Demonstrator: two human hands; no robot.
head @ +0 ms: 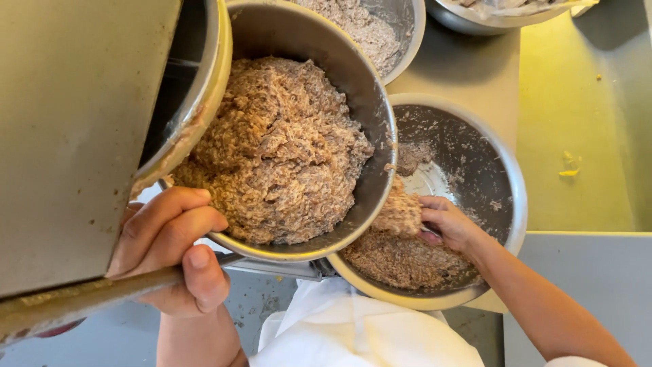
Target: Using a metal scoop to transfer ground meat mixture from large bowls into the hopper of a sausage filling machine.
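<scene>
Brown mince clump point(399, 214) in R grip point(448, 221)

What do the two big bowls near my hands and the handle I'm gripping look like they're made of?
Full bowl and lower bowl: likely stainless steel, with a dull silvery sheen and thin rolled rims. Handle under the left hand: seemingly metal, tarnished brownish, smeared.

head view | looks steeply down | close over steel bowls point(380, 129) | single view
</scene>
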